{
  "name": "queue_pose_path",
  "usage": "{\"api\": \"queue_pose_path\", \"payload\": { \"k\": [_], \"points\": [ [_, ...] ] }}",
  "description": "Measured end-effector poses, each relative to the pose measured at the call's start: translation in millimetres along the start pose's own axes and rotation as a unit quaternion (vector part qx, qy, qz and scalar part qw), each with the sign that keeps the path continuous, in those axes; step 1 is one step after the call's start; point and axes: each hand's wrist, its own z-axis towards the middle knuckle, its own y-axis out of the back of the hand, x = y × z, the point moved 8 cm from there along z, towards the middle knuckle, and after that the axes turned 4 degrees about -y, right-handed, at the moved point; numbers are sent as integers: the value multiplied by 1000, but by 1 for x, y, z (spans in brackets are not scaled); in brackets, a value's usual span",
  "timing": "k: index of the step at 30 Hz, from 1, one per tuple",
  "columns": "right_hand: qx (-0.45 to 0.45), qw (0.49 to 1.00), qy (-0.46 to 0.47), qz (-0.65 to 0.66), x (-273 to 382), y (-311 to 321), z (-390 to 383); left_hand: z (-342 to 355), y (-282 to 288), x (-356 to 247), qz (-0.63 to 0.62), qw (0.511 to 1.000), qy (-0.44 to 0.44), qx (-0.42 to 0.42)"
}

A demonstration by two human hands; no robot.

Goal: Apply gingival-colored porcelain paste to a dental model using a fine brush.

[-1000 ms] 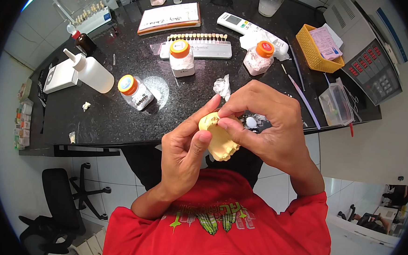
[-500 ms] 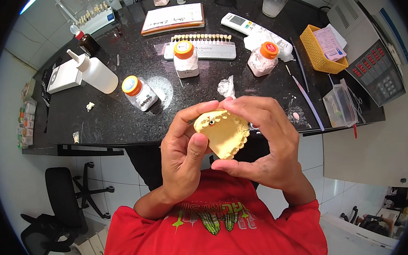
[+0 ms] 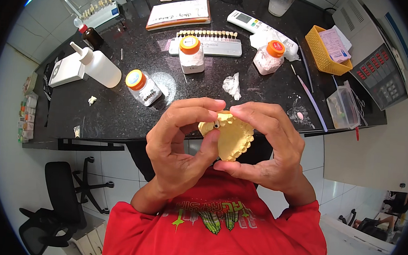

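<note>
A yellow plaster dental cast [image 3: 233, 137] with a row of teeth along its edge is held up before me, over the table's near edge. My right hand [image 3: 272, 150] grips its right side, fingers at the top and thumb beneath. At the cast's upper left, a small round piece with a dark hole [image 3: 217, 124] shows. My left hand [image 3: 182, 142] closes its thumb and index finger on the cast around that piece. Whether these fingertips pinch the piece itself, I cannot tell.
Across the black table [image 3: 106, 121] stand orange-capped jars [image 3: 144, 87], a white squeeze bottle [image 3: 102, 69] and a tooth shade guide [image 3: 206, 46]. Crumpled tissue [image 3: 232, 86] lies beyond my hands. On the right are a purple-handled tool [image 3: 314, 104], a yellow basket [image 3: 328, 51] and a clear box [image 3: 344, 105].
My left thumb and index finger have shifted from the cast's left edge to around the small holed piece. The right hand keeps its grip. Surroundings shift slightly as my view moves.
</note>
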Motion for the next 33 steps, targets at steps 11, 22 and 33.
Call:
{"api": "queue_pose_path", "payload": {
  "k": [11,22,33],
  "points": [
    [-8,1000,0,9,3,2,0,3,-3,-4,11,1000,-23,-3],
    [-4,1000,3,9,5,4,1,3,-2,-8,46,997,-56,-15],
    [-13,1000,15,-3,8,5,-1,2,-3,-8,37,998,-42,-24]
  ]
}}
